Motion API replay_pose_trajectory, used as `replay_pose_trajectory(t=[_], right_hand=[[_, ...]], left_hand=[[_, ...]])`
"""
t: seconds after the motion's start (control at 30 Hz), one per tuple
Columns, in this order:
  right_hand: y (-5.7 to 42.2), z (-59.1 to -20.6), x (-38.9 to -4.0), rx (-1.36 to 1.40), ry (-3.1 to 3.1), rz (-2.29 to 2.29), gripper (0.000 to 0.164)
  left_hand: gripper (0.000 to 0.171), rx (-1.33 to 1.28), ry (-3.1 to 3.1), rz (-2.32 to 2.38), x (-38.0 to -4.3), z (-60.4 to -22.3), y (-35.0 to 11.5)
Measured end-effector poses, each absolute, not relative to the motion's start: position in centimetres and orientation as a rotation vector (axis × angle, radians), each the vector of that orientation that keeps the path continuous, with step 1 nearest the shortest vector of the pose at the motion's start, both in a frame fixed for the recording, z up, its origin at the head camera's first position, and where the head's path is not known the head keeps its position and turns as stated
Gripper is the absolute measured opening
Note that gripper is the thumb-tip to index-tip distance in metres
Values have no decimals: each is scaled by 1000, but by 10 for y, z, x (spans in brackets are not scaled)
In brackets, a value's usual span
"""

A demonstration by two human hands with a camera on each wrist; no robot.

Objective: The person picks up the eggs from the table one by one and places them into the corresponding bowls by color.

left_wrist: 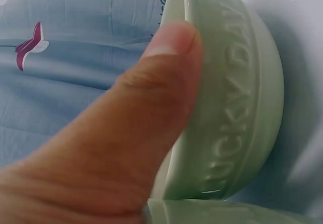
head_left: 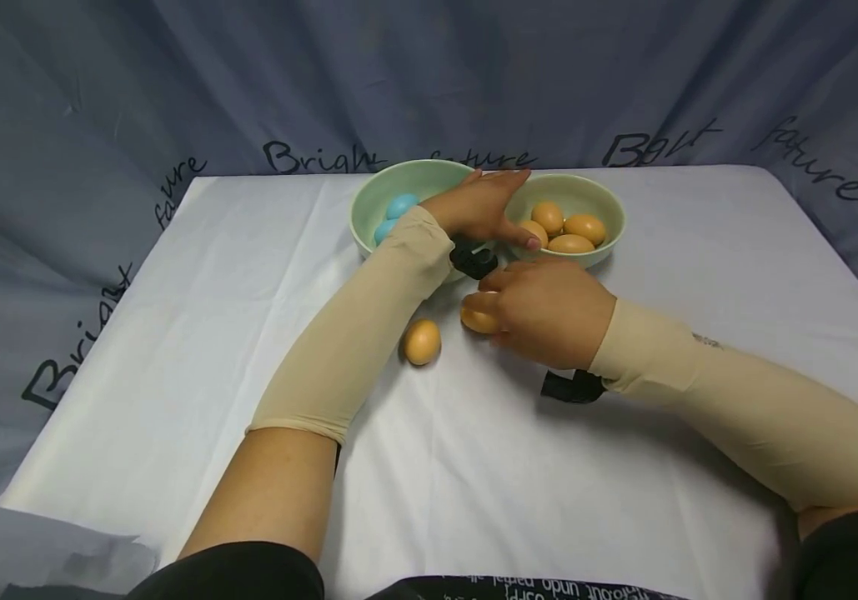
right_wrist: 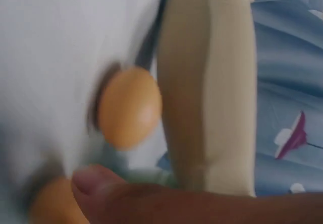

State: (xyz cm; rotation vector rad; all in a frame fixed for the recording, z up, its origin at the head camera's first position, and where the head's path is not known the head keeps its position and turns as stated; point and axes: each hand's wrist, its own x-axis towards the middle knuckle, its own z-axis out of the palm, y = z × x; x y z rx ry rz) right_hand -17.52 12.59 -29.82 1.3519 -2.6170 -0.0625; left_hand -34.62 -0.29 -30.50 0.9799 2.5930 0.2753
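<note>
Over the gap between two pale green bowls is my left hand (head_left: 477,207), fingers stretched out. Its thumb (left_wrist: 166,47) touches the rim of the right bowl (left_wrist: 237,82), which has raised "LUCKY DAY" lettering. That bowl holds several brown eggs (head_left: 584,227). Blue eggs (head_left: 402,205) lie in the left bowl (head_left: 368,196), partly hidden by my arm. In front of the bowls my right hand (head_left: 552,308) grips a brown egg (head_left: 479,320) between fingers and thumb; whether it is off the cloth I cannot tell. Another brown egg (head_left: 422,342) lies just left of it.
A white cloth (head_left: 173,333) covers the table. Behind it hangs a grey-blue curtain (head_left: 429,83) with handwriting. My left forearm (head_left: 353,333) crosses close by the loose egg. Black straps (head_left: 574,387) sit at the wrists.
</note>
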Motion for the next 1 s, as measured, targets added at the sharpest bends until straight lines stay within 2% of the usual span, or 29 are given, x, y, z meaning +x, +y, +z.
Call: replay_pose_trajectory(t=[0.13, 0.27, 0.37, 0.5, 0.63, 0.8, 1.0], right_hand=[[121, -309, -178, 1442, -2603, -96, 36], [117, -315, -182, 1421, -2649, -47, 19], [116, -315, -184, 1404, -2682, 17, 16], [121, -309, -184, 1475, -2773, 110, 18], [130, -303, -193, 1682, -2913, 304, 21], [144, -297, -217, 1934, -3205, 669, 38], [169, -284, -244, 1865, -3260, 1198, 40]], left_hand=[[121, 981, 2599, 277, -346, -306, -4], [122, 979, 2601, 274, -346, -305, -6], [122, 977, 2597, 276, -346, -303, -6], [121, 979, 2592, 281, -345, -304, -5], [120, 974, 2601, 281, -345, -305, -3], [119, 976, 2607, 286, -346, -308, -3], [117, 988, 2609, 284, -346, -306, -2]])
